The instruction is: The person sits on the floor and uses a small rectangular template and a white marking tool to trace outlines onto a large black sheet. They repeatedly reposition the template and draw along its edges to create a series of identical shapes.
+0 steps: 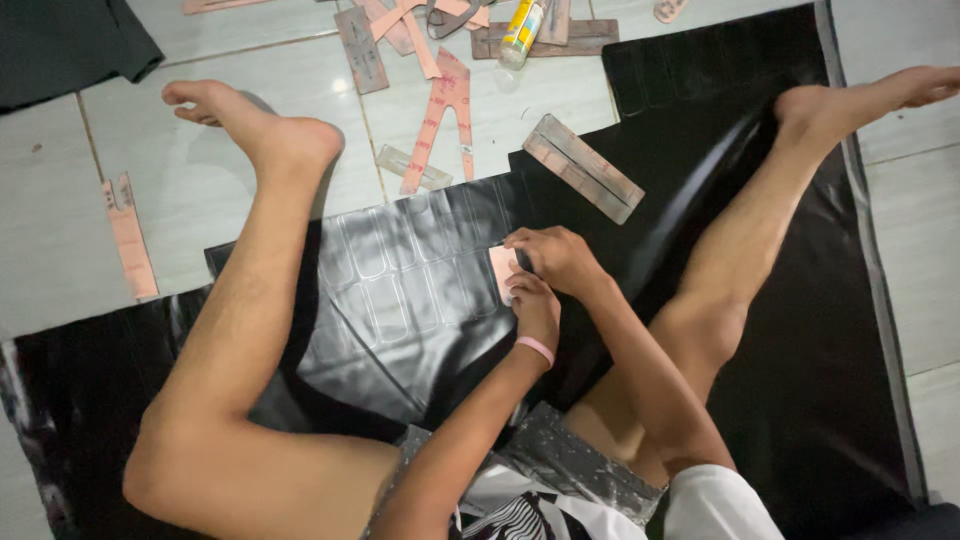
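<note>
A small pink rectangular cardboard template (pixel 502 272) is pressed flat onto a glossy black synthetic-leather sheet (pixel 420 330) spread on the floor. It is pinned under the closed grip of the left hand (pixel 535 305), while the right hand (pixel 555 258) is curled shut at its upper edge; whatever is held there cannot be told. Rows of traced rounded outlines lie just left of the grip.

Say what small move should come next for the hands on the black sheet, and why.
Probably finish tracing around the pink template: the left hand presses it flat on the black sheet, the right hand works at its edge, and a row of traced outlines ends just beside it.
</note>
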